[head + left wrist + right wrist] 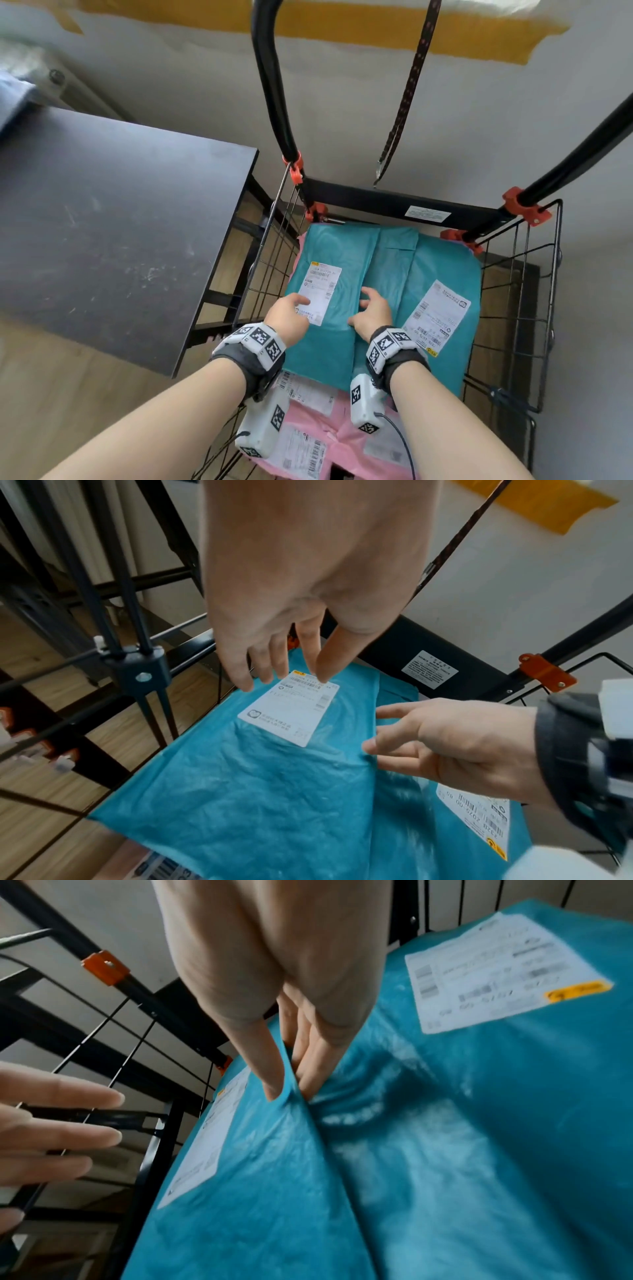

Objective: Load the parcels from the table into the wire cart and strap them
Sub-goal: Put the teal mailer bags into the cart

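Left hand (289, 315) spread over teal parcel (325, 353) — right hand (373, 310) pinches its edge.

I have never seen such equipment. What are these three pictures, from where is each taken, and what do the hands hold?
No machine: a person with bare hands wears three cameras. One picture looks down from the head; the others look along each wrist. In the wire cart, a left teal parcel and a right teal parcel lie on pink parcels. The left hand is open, fingers at the left one's label. The right hand pinches that parcel's inner edge. The strap hangs loose above.
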`<state>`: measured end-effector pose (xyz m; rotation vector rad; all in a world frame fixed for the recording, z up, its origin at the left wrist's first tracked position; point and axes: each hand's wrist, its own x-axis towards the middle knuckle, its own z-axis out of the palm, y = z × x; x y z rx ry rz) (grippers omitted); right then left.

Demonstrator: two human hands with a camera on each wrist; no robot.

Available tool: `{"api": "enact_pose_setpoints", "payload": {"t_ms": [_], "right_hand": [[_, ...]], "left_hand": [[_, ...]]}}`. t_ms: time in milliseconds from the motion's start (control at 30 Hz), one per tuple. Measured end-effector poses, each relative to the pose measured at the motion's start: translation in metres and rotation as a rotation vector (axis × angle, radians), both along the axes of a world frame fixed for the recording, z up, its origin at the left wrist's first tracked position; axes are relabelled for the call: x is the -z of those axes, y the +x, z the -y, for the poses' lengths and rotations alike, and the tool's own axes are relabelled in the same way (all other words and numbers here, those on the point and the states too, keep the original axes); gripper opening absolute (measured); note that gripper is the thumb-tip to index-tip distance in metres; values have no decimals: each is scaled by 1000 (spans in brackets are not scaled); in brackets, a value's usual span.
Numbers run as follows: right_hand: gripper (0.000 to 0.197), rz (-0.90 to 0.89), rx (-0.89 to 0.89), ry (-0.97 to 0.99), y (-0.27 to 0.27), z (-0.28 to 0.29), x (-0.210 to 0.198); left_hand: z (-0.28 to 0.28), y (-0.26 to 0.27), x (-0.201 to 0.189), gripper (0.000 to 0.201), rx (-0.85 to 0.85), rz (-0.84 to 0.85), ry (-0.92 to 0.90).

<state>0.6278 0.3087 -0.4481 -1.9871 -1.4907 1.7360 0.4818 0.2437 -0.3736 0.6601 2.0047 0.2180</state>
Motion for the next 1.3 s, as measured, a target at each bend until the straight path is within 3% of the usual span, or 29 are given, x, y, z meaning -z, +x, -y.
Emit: {"api": "enact_pose_setpoints", "payload": {"t_ms": [267, 467, 633, 800, 967, 1300], "right_hand": [[51, 225, -213, 8, 36, 23, -48], [39, 335, -362, 154, 22, 49, -107], [36, 397, -450, 295, -11, 85, -170], [35, 458, -467, 391, -69, 133, -225], [32, 431, -496, 519, -166, 196, -279], [36, 324, -668, 663, -374, 264, -331]], "left_hand": [[16, 5, -31, 40, 187, -56, -1], [37, -1, -74, 40, 614, -313, 56], [76, -31, -117, 36, 620, -345, 195], [130, -91, -163, 30, 654, -415, 309], [198, -192, -206, 31, 592, -452, 344], [299, -385, -280, 33, 357, -643, 340]]}}
